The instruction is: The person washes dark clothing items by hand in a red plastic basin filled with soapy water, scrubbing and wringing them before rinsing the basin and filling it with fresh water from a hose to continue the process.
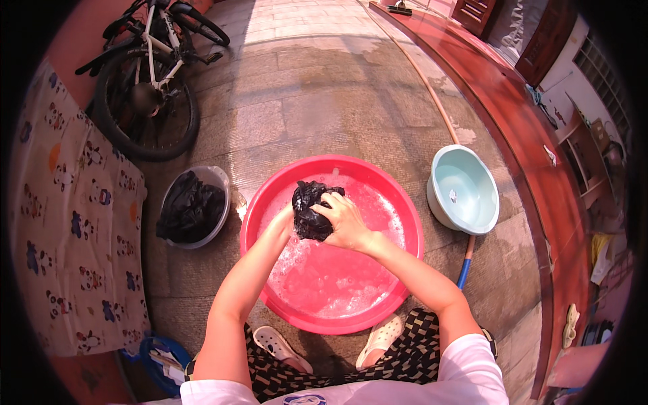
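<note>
A bunched, wet black cloth (310, 215) is held between my two hands above the far half of a large pink plastic basin (331, 328). Soapy water (349, 278) with foam and bubbles fills the basin's bottom. My left hand (287, 221) is against the cloth's left side, its fingers mostly hidden behind the cloth. My right hand (346, 220) grips the cloth from the right, thumb and fingers bent over it.
Left of the basin, a clear tub (226, 202) holds black cloth or plastic. A light blue basin (463, 185) stands at right, beside a hose (425, 78). A bicycle (152, 86) leans at upper left. A panda-print cloth (86, 223) hangs at left; a red step (511, 116) runs along the right.
</note>
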`<state>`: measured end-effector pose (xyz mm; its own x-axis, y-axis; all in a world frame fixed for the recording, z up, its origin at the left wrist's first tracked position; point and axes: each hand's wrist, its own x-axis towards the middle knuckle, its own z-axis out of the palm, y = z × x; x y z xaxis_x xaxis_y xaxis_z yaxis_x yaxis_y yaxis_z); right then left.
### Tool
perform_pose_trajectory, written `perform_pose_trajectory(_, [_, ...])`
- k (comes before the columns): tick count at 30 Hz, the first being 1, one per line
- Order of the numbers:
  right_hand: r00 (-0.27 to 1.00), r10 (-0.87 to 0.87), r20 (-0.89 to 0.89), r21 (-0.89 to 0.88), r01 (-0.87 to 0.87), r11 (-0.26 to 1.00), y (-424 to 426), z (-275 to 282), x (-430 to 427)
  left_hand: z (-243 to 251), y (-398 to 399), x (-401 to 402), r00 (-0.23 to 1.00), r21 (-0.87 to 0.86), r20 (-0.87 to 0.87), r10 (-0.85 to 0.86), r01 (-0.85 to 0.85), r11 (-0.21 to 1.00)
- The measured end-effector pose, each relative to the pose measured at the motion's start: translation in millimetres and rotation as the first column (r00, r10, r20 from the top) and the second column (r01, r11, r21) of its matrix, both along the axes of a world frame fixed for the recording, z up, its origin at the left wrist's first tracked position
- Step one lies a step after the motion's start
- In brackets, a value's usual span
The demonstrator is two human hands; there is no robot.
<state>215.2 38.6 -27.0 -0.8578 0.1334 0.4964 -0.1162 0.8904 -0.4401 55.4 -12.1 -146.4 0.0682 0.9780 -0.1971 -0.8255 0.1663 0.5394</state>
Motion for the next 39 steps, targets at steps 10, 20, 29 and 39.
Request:
perform_pose_trajectory(10, [0.94, 0.171, 0.296, 0.185, -0.232, 0.955, -20, -15, -6, -4, -29, -11, 0.968, -0.062, -0.128, -0.214, 0.207, 0.976])
perform_pose_trajectory(20, [0.966, 0.231, 0.115, -0.131, -0.216, 0.968, -52, -5, -79, 42, -100, -103, 0.933, -0.082, -0.322, 0.158, -0.194, 0.978])
perform_pose_trajectory(29, [0.983, 0.169, -0.074, -0.449, -0.184, 0.874, -121, -13, -230, 58, -249, -280, 0.503, -0.122, -0.264, 0.823, -0.864, 0.489])
perform_pose_trajectory(39, [0.879, 0.153, 0.452, -0.246, -0.042, 0.968, -36, -73, -95, 12, -308, -271, 0.098, -0.266, -0.718, -0.689, -0.954, 0.141])
